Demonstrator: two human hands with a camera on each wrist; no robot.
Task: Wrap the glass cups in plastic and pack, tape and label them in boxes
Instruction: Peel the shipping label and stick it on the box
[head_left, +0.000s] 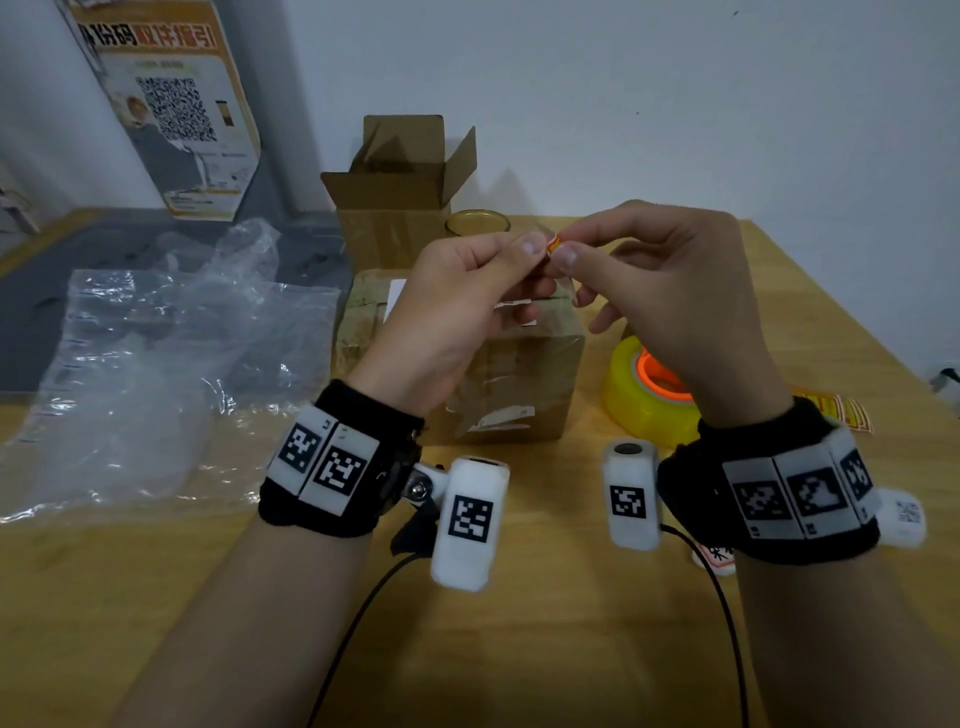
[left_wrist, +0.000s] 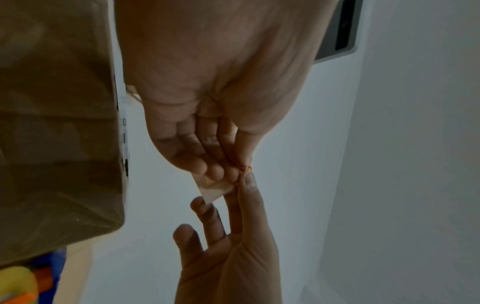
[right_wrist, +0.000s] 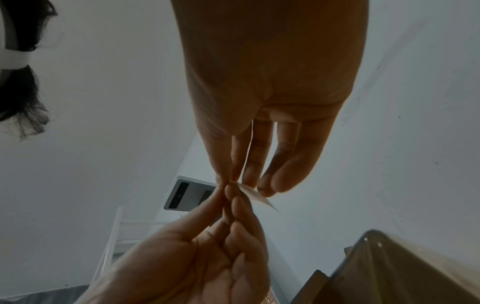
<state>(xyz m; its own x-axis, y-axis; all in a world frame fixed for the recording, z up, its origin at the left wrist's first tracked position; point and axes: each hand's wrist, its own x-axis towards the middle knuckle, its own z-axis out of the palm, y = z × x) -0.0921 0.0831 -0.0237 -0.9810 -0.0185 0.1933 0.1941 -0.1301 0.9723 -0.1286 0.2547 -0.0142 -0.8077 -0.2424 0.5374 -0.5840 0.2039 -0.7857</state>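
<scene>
Pinching a small sticker (head_left: 554, 243) in both grips, above taped box (head_left: 514, 374), tape roll (head_left: 644, 395) beside.

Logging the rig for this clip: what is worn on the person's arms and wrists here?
Forearms are bare, no sleeves or gloves. The left hand and right hand each have a black fabric wristband carrying white tiles with black square fiducial markers. A white boxy camera unit, also marker-tagged, hangs off each wristband, the left one on a metal bracket. A thin black cable trails from each.
</scene>
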